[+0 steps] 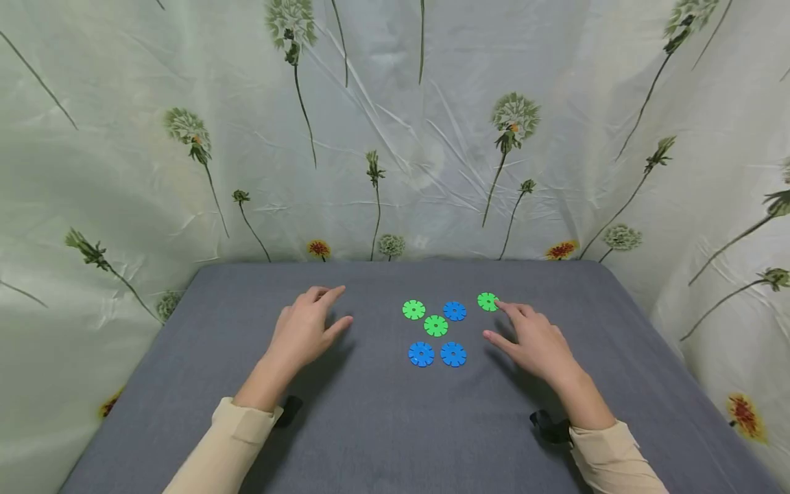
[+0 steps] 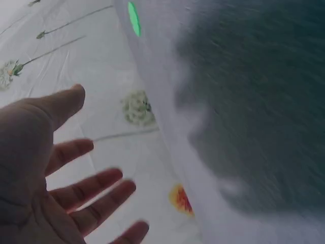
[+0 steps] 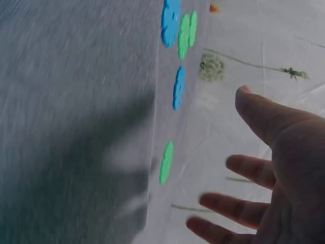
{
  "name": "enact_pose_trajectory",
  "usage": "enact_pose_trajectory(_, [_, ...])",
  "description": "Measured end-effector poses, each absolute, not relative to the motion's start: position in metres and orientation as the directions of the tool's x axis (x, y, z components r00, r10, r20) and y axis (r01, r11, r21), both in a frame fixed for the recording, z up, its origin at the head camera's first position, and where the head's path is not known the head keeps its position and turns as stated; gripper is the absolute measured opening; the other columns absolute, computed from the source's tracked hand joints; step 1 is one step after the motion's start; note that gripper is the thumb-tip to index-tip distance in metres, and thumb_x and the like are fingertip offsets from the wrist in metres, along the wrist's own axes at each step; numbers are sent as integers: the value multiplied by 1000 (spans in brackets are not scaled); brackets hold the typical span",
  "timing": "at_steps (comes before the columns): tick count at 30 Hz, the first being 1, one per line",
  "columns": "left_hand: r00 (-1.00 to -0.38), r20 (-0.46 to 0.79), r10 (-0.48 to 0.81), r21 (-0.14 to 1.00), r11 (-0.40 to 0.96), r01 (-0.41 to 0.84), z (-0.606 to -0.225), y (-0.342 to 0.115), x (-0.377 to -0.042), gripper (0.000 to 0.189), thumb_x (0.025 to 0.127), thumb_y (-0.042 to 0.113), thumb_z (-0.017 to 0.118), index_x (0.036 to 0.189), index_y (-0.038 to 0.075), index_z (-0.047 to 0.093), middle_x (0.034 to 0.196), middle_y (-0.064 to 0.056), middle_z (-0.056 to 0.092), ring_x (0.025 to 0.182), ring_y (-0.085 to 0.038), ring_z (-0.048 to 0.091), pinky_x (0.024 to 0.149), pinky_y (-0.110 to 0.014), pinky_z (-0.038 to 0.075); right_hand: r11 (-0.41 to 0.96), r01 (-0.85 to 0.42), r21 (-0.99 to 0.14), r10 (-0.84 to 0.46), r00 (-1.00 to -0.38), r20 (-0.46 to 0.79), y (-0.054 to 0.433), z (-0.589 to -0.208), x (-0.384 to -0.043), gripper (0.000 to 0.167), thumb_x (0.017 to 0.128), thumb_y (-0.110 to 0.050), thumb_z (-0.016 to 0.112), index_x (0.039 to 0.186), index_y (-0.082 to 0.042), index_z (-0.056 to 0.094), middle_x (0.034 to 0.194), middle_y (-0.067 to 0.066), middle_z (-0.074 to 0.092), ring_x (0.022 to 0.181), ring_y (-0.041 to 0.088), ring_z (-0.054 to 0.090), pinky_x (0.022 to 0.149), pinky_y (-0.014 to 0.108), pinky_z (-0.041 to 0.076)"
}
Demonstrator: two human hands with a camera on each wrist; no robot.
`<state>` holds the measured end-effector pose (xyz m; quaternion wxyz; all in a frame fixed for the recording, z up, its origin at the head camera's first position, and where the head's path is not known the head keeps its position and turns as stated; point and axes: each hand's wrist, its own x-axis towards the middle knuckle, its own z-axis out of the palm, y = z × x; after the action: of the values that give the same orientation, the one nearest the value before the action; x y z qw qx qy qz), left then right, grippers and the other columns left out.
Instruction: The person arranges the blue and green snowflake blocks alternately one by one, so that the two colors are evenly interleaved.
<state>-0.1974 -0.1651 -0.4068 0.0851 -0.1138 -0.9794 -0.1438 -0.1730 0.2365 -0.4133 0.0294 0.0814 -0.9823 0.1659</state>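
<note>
Six slotted discs (image 1: pixel 435 331) — three green, three blue — on grey cloth (image 1: pixel 382 425), both hands (image 1: pixel 302 331) (image 1: pixel 538 343) spread.

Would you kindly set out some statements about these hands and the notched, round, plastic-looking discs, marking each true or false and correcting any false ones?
1. Six notched, round, plastic-looking discs lie on the gray cloth-covered table. True.
2. The left hand holds a blue disc. False: it holds nothing.
3. Two notched round blue discs lie side by side in the row nearest the person. True.
4. The disc nearest the right hand is blue. False: it is a notched round green disc.
5. Green and blue discs are equal in number. True.
</note>
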Motion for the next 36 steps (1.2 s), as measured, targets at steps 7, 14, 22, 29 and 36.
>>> enact_pose_trajectory(7, [-925, 104, 366, 487, 792, 368, -415, -143, -236, 50, 99, 33, 80, 144, 14, 69, 127, -13, 70, 114, -29, 69, 93, -51, 59, 872, -217, -439, -244, -970, -6, 219, -418, -181, 49, 100, -40, 77, 138, -9, 71, 134, 19, 72, 121, 39, 70, 96, 62, 57])
enact_pose_trajectory(14, [-878, 45, 477, 599, 690, 406, -427, -117, -270, 46, 97, 29, 83, 138, 11, 73, 116, -10, 73, 101, -21, 63, 97, -46, 55, 840, -240, -486, -298, -954, -45, 208, -427, -183, 42, 95, -36, 83, 128, -11, 77, 122, 10, 73, 108, 28, 70, 94, 54, 59])
enact_pose_trajectory(22, [-877, -33, 479, 622, 697, 357, -442, -94, -293, 46, 95, 32, 85, 137, 16, 75, 120, -9, 72, 106, -24, 64, 98, -47, 56, 836, -235, -496, -289, -957, -33, 202, -438, -182, 41, 91, -38, 88, 124, -15, 79, 115, 4, 68, 98, 18, 62, 86, 43, 56])
enact_pose_trajectory(29, [-885, -81, 459, 610, 725, 320, -450, -80, -297, 48, 92, 39, 87, 137, 26, 76, 128, -8, 67, 118, -27, 63, 101, -54, 46, 839, -221, -496, -263, -965, -14, 202, -445, -182, 38, 88, -33, 91, 120, -17, 79, 110, 3, 65, 94, 16, 58, 83, 38, 52])
enact_pose_trajectory(36, [-901, -115, 418, 576, 767, 282, -453, -73, -298, 48, 90, 39, 89, 136, 36, 76, 130, -5, 62, 122, -25, 58, 92, -47, 35, 828, -235, -509, -272, -962, 1, 203, -447, -183, 35, 88, -30, 91, 119, -17, 79, 108, 4, 64, 93, 16, 57, 83, 38, 51])
